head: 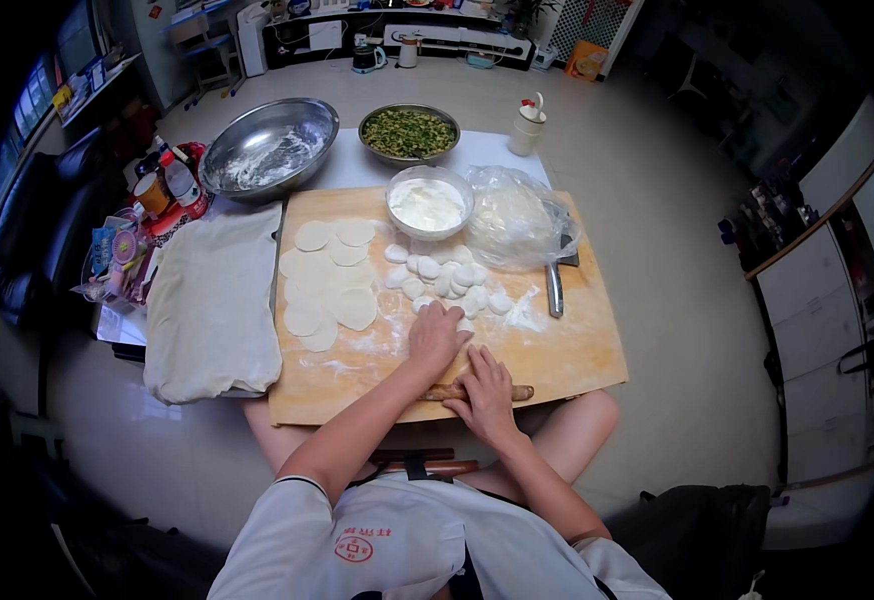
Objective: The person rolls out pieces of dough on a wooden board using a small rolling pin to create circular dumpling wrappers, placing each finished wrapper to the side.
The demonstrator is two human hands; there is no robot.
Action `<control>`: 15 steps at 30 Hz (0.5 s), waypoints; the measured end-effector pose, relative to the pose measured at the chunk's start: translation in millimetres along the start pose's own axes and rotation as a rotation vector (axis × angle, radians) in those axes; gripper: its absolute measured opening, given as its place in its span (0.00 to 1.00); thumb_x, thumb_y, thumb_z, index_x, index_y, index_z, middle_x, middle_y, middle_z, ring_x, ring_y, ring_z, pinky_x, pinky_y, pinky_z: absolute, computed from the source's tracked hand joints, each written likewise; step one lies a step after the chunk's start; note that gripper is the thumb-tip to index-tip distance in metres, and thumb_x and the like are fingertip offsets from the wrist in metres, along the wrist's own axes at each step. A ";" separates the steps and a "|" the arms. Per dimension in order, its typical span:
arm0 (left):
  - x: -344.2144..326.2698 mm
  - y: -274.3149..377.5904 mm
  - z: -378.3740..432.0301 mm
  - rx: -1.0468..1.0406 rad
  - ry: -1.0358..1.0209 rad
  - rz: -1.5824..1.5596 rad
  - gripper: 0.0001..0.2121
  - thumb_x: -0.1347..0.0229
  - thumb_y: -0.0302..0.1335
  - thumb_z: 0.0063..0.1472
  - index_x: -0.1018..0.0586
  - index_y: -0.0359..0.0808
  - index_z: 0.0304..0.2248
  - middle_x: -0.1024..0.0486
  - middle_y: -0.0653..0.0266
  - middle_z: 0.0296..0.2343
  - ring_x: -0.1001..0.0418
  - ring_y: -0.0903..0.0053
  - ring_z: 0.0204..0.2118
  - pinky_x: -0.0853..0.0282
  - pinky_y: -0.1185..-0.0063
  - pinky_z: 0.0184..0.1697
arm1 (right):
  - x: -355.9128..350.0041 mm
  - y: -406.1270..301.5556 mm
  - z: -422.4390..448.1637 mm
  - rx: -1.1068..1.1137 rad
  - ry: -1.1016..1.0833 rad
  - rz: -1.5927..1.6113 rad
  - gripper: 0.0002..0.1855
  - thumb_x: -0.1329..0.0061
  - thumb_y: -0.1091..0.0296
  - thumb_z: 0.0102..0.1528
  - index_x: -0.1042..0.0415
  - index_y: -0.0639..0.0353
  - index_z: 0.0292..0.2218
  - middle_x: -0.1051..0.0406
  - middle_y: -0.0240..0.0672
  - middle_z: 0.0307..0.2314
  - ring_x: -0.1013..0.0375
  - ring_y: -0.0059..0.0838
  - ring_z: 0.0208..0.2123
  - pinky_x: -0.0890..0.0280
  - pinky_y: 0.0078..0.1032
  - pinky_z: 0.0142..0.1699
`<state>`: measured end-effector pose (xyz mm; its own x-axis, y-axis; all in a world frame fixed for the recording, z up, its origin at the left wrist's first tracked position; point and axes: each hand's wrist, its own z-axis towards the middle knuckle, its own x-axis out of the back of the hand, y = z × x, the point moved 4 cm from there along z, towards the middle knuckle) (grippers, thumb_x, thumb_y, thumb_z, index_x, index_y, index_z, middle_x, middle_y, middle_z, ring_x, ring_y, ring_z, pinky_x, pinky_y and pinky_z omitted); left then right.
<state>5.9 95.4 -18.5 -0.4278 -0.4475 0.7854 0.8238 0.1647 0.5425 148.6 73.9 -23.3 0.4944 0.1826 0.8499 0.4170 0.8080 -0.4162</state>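
My left hand [437, 341] reaches over the wooden board to the near edge of a pile of floured dough pieces [444, 274]. One dough piece [465, 325] shows beside its fingers; whether they pinch it is unclear. Close to the board's front edge, my right hand [485, 390] lies across a wooden rolling pin [523, 392], thumb on the near side and fingers stretched beyond it. Thin round dough wrappers [328, 281] overlap on the left part of the board [572, 345]. White flour [527, 311] dusts the wood in patches.
Behind the pile stand a bowl of flour [428, 204] and bagged dough [508, 217], beside a cleaver [554, 289]. Farther back are a steel basin [272, 150], a bowl of chopped green filling [410, 133] and a lidded container [528, 131]. A cloth-covered tray [211, 307] adjoins the board's left.
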 end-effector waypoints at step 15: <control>44.1 -17.3 -33.1 -0.149 -0.093 -0.068 0.06 0.42 0.24 0.45 0.23 0.37 0.27 0.28 0.61 0.25 0.30 0.64 0.33 0.34 0.71 0.35 | -5.9 0.0 3.3 -0.014 -0.031 0.049 0.20 0.42 0.60 0.42 0.33 0.59 0.34 0.44 0.48 0.52 0.49 0.48 0.57 0.54 0.45 0.57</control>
<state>-14.9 43.8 -3.1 -0.5112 -0.3687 0.7764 0.8348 0.0021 0.5506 143.2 74.7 -27.2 0.4907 0.2395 0.8378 0.4035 0.7897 -0.4621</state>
